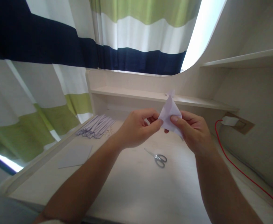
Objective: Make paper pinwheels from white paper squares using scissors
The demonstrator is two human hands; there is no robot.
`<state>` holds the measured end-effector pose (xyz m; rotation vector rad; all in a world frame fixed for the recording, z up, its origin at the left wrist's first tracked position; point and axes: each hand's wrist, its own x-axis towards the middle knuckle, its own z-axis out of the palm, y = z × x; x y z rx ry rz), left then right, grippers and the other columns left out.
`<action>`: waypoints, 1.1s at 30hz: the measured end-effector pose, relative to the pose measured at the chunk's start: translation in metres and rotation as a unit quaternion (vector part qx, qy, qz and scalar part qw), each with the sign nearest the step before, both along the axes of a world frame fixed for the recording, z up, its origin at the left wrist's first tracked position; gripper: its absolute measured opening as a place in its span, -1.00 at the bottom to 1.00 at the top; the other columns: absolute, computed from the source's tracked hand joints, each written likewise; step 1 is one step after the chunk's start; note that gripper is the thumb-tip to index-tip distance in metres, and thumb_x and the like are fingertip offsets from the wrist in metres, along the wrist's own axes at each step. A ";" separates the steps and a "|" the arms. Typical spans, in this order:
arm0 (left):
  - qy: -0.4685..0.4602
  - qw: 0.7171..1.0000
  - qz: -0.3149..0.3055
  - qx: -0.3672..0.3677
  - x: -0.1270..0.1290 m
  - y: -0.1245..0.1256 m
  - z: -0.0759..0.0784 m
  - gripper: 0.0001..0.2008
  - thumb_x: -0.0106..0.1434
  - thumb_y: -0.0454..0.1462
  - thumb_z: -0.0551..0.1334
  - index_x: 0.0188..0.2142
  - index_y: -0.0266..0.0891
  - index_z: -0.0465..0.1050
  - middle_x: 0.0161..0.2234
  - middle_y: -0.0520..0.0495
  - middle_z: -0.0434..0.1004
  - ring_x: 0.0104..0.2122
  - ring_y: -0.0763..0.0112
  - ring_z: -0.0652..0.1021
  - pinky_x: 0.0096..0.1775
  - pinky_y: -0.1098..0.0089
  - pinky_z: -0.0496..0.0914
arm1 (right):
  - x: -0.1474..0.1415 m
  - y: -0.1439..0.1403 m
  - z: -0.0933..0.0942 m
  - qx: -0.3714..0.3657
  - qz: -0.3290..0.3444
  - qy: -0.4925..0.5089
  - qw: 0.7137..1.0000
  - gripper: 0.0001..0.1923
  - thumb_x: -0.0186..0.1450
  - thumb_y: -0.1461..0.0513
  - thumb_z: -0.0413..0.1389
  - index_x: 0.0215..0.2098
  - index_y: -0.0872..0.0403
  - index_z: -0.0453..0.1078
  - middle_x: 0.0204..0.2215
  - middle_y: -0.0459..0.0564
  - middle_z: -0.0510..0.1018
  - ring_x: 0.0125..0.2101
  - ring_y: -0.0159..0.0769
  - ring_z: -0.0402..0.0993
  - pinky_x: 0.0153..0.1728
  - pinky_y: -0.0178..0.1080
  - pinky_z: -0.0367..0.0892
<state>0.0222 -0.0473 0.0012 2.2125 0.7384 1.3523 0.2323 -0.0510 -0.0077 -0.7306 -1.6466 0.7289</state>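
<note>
Both of my hands hold a small folded piece of pale lilac paper (170, 109) up above the desk. Its point stands upward, roughly triangular. My left hand (136, 127) pinches its lower left edge between thumb and fingers. My right hand (193, 130) grips its right side, thumb pressed on the front face. Below the hands, a pair of scissors (158, 158) with grey handles lies shut on the white desk (136, 186).
A flat square sheet of lilac paper (75, 155) lies at the desk's left. Behind it is a pile of several folded paper strips (96, 126). A red cable (234, 165) runs from a white plug (229, 120) at the right wall. A shelf (150, 95) and striped curtains stand behind.
</note>
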 end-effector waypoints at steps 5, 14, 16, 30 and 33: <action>-0.077 0.997 -0.018 0.006 0.010 -0.016 0.000 -0.83 0.38 -0.17 0.33 -0.25 -0.22 0.64 -0.32 -0.06 0.70 -0.34 0.39 0.60 -0.29 0.39 0.47 | -0.008 -0.007 -0.002 0.026 -0.015 0.048 0.998 -0.76 0.35 0.03 0.30 -0.39 -0.03 0.62 -0.53 -0.07 0.59 -0.52 -0.27 0.48 -0.50 -0.21 0.37; -0.087 0.996 -0.011 0.011 0.012 -0.021 0.001 -0.84 0.39 -0.18 0.31 -0.24 -0.19 0.64 -0.30 -0.06 0.72 -0.27 0.32 0.66 -0.19 0.32 0.52 | -0.018 -0.008 -0.005 0.037 -0.023 0.089 0.995 -0.72 0.38 0.03 0.27 -0.41 0.00 0.58 -0.58 -0.09 0.55 -0.58 -0.30 0.43 -0.55 -0.22 0.34; -0.089 0.996 -0.007 0.014 0.012 -0.020 0.001 -0.84 0.40 -0.19 0.31 -0.25 -0.19 0.64 -0.30 -0.06 0.72 -0.27 0.33 0.66 -0.20 0.34 0.51 | -0.017 -0.007 -0.006 0.041 -0.018 0.097 0.994 -0.75 0.38 0.05 0.28 -0.39 -0.01 0.59 -0.58 -0.10 0.55 -0.58 -0.31 0.43 -0.55 -0.23 0.34; -0.084 0.989 -0.067 -0.101 0.008 -0.014 0.001 -0.82 0.30 -0.17 0.34 -0.35 -0.24 0.61 -0.48 0.01 0.51 -0.50 0.49 0.43 -0.45 0.45 0.31 | -0.005 -0.010 0.002 -0.002 -0.025 0.136 0.990 -0.83 0.24 0.09 0.39 -0.37 -0.01 0.60 -0.50 -0.10 0.56 -0.55 -0.36 0.40 -0.53 -0.29 0.32; -0.092 0.986 -0.087 -0.107 0.008 -0.012 0.000 -0.82 0.29 -0.19 0.35 -0.39 -0.26 0.59 -0.48 0.02 0.49 -0.50 0.50 0.41 -0.46 0.46 0.29 | -0.004 -0.008 0.002 0.010 -0.039 0.135 0.990 -0.83 0.24 0.10 0.40 -0.38 0.00 0.60 -0.52 -0.11 0.55 -0.55 -0.35 0.37 -0.53 -0.28 0.28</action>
